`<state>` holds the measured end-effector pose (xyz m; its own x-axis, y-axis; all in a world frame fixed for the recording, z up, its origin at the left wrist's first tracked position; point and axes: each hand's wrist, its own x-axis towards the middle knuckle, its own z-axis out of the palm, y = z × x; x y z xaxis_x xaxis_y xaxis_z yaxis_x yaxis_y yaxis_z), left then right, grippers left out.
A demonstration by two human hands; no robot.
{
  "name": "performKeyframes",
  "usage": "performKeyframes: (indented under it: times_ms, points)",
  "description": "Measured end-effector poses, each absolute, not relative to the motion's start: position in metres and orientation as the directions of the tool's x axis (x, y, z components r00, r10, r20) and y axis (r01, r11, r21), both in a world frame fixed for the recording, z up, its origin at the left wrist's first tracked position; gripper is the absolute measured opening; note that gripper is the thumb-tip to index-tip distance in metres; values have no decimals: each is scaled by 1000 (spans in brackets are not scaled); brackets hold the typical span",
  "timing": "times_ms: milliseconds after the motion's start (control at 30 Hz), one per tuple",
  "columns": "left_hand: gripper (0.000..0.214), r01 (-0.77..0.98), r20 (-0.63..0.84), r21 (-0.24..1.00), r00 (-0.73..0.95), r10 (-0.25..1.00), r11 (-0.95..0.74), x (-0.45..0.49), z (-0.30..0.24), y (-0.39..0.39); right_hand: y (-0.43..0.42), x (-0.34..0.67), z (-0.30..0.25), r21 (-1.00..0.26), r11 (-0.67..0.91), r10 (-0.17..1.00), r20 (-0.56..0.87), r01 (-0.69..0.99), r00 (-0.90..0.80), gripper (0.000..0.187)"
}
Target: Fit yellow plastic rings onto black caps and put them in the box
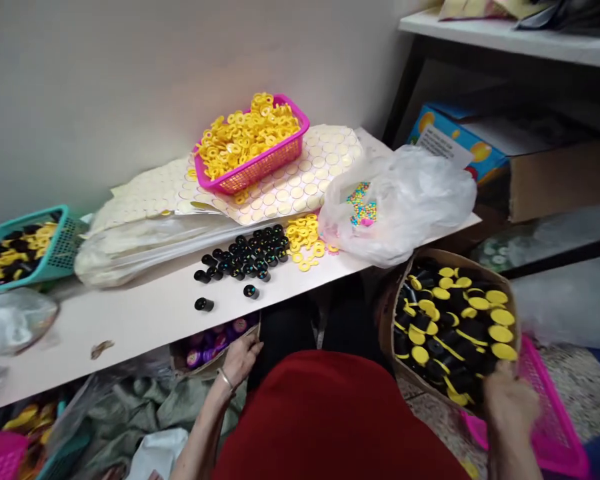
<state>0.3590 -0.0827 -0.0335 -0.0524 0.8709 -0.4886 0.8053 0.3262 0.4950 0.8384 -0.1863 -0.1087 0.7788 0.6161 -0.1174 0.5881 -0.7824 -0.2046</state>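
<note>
My left hand (243,357) is below the table's front edge, its fingers curled at the edge of a small cardboard box (215,365) of purple round pieces. On the right, my right hand (513,397), a little blurred, closes on the near rim of a cardboard box (397,320). That box is full of black cylinders with yellow discs (450,320). On the table stands a cluster of small black cylinders (253,253), two of them apart at the front. Yellow ring-shaped pieces (304,233) lie beside the cluster.
A pink basket (265,172) heaped with yellow rings sits on sheets of round stickers (290,193). A white plastic bag (410,200) is at the table's right end, a teal basket (65,247) at the left. Another pink basket (555,413) stands on the floor. Shelving (510,40) rises at right.
</note>
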Motion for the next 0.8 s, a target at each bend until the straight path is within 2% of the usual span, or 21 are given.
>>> performKeyframes:
  times_ms: [67,100,167,233,300,333,467,567,633,733,800]
  points:
    - [24,745,-470,604,48,881,282,374,-31,-71,-167,821,-93,-242,-825,503,94,510,859,70]
    - [25,699,-436,671,102,894,247,387,-29,-64,-152,811,-84,-268,-791,522,175,550,835,65]
    - [27,610,-346,779,220,912,148,417,-24,-52,-112,788,-67,-315,-552,692,343,772,635,56]
    - [26,559,-260,829,350,900,21,448,-21,-41,-67,763,-54,-273,-230,822,460,934,337,51]
    - [23,541,-202,836,461,864,-94,473,-21,-32,-22,739,-46,-185,-11,857,505,983,105,55]
    - [22,541,-176,829,491,853,-140,482,-22,-28,-2,729,-45,-143,32,858,511,989,46,57]
    - [18,580,-76,775,478,875,-249,500,-27,-12,50,706,-45,-47,53,915,404,997,-29,38]
    - [22,637,64,681,441,895,-362,508,-24,4,56,702,-44,-15,188,947,268,982,-177,27]
    - [34,703,174,517,473,864,-489,517,-18,21,50,702,-41,-26,299,931,226,954,-285,24]
    - [56,738,202,212,608,768,-640,538,-8,56,40,708,-34,-29,308,921,258,951,-291,42]
    - [55,721,164,84,671,723,-688,554,-2,86,39,720,-29,1,239,936,267,971,-231,51]
